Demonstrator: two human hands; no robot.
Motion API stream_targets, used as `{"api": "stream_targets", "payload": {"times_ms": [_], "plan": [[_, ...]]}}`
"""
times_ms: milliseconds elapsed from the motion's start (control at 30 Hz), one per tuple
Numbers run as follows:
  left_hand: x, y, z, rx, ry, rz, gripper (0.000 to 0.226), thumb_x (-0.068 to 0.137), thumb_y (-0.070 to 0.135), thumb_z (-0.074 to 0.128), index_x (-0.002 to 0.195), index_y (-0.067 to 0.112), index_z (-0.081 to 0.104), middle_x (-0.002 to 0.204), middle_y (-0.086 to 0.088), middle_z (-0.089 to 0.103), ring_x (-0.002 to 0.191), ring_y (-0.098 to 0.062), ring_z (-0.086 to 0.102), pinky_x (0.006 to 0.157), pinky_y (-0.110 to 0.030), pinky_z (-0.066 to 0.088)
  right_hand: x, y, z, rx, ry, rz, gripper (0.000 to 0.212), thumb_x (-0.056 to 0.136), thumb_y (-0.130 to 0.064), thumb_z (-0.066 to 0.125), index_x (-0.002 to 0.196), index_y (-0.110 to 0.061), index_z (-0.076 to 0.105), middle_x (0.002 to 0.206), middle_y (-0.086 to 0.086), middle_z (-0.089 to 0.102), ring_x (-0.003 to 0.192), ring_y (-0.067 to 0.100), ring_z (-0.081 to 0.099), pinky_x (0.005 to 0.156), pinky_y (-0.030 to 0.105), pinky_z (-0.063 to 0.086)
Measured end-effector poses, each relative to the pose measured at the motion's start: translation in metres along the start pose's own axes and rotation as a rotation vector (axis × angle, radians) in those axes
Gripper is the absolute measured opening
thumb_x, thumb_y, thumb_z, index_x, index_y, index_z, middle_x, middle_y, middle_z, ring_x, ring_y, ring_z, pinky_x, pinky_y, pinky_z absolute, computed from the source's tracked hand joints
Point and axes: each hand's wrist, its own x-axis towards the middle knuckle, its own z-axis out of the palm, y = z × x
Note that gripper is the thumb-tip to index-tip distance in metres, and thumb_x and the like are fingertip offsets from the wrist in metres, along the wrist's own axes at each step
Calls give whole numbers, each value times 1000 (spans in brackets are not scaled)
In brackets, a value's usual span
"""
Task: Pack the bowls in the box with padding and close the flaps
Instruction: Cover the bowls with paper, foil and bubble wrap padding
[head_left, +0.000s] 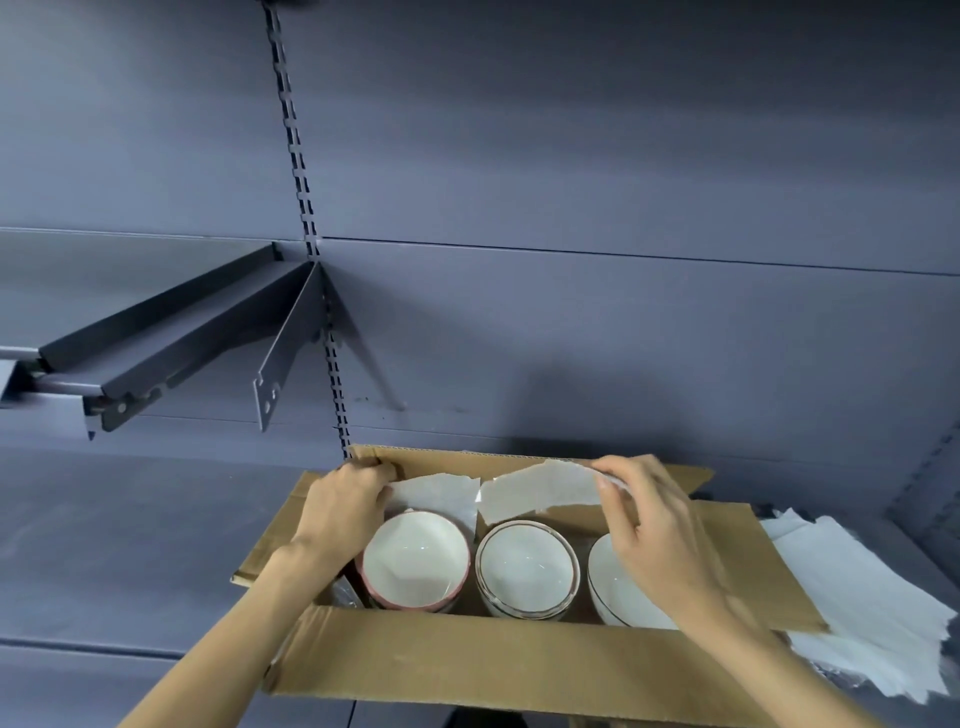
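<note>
A cardboard box (457, 654) is sitting open on a grey-blue metal shelf (130, 545), backed by a matching panelled wall with a slotted upright (304, 208) and a shelf bracket (283, 358); loose white paper sheets (857, 597) are lying just right of the box. Three bowls (524, 566) are standing side by side inside, while the left hand (343, 512) is pinching one padding sheet (441, 493) and the right hand (649, 525) is pinching another (540, 493) at the far wall

Brown box (467, 665); white bowls: pink-rimmed (415, 564), gold-rimmed (525, 566); white paper (857, 597); grey-blue shelving (156, 332).
</note>
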Motion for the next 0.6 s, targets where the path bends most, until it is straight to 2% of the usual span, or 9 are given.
{"api": "stream_targets", "payload": {"times_ms": [67, 167, 233, 300, 367, 433, 500, 600], "plan": [[1, 1, 3, 33, 27, -10, 17, 93, 15, 55, 100, 21, 70, 96, -2, 72, 88, -28, 66, 74, -36, 50, 4, 3, 9, -28, -19, 3, 19, 101, -19, 54, 114, -24, 67, 105, -13, 63, 93, 2, 65, 79, 15, 48], [4, -2, 6, 76, 38, -23, 21, 94, 16, 55, 104, 24, 71, 104, 1, 72, 105, -24, 62, 92, -38, 40, 4, 8, 21, -20, -42, 26, 19, 100, -9, 57, 113, -19, 67, 108, -8, 69, 98, 5, 67, 86, 18, 50], [2, -1, 3, 81, 34, -30, 21, 94, 20, 56, 109, 25, 69, 110, 4, 71, 111, -23, 59, 92, -38, 39, 1, 11, 26, -22, -56, 55, 19, 99, -6, 60, 113, -19, 65, 110, -9, 71, 101, 5, 67, 88, 10, 46], [-3, 6, -3, 129, 34, 25, 25, 87, 29, 69, 111, 24, 69, 111, 4, 69, 109, -26, 60, 85, -40, 43, -3, 14, 31, 3, -58, 98, 18, 100, -8, 59, 111, -21, 64, 108, -10, 71, 100, 3, 66, 86, 7, 44], [-7, 17, -8, 148, 78, 126, 36, 74, 34, 81, 105, 19, 70, 102, 0, 69, 95, -29, 62, 75, -41, 47, -7, 17, 35, 40, -107, 155, 17, 101, -11, 56, 111, -22, 63, 108, -12, 71, 99, 3, 67, 83, 15, 50], [-7, 31, -11, 90, 153, 241, 39, 72, 37, 81, 105, 20, 66, 96, 2, 67, 87, -28, 60, 72, -41, 48, -9, 20, 39, 63, -184, 210, 16, 103, -14, 55, 111, -25, 62, 107, -17, 70, 97, 5, 67, 79, 23, 52], [-3, 43, -13, -2, 169, 324, 39, 79, 42, 76, 111, 23, 63, 97, 6, 66, 88, -24, 59, 75, -39, 48, -8, 21, 42, 74, -235, 228, 13, 103, -16, 56, 108, -28, 60, 103, -20, 67, 93, 5, 65, 76, 22, 51], [4, 58, -12, -96, 60, 338, 39, 91, 48, 64, 126, 29, 60, 113, 11, 67, 105, -20, 57, 88, -39, 45, -2, 20, 48, 93, -282, 229, 12, 102, -16, 59, 102, -28, 60, 100, -20, 60, 93, 7, 61, 75, 15, 45]]}}
